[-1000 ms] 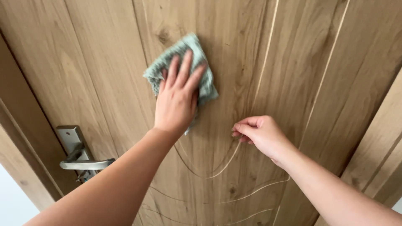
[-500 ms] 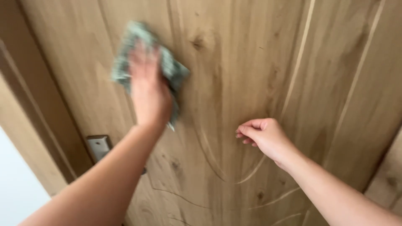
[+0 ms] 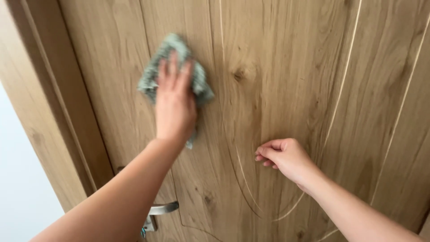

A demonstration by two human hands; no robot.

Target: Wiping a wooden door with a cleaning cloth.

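A wooden door (image 3: pixel 277 67) with pale curved inlay lines fills the view, its frame (image 3: pixel 58 112) running down the left side beside a white wall (image 3: pixel 22 188). The left hand (image 3: pixel 175 105) lies flat with fingers spread, pressing a grey-green cloth (image 3: pixel 154 74) against the door in its upper left part, near the frame-side edge; the cloth shows above and on both sides of the fingers, and a small corner of it hangs below the wrist. The right hand (image 3: pixel 284 157) is near the middle of the door, lower than the left, loosely curled with fingertips drawn together and holding nothing; whether it touches the wood cannot be told. A metal door handle (image 3: pixel 162 209) peeks out at the bottom edge, partly behind the left forearm.
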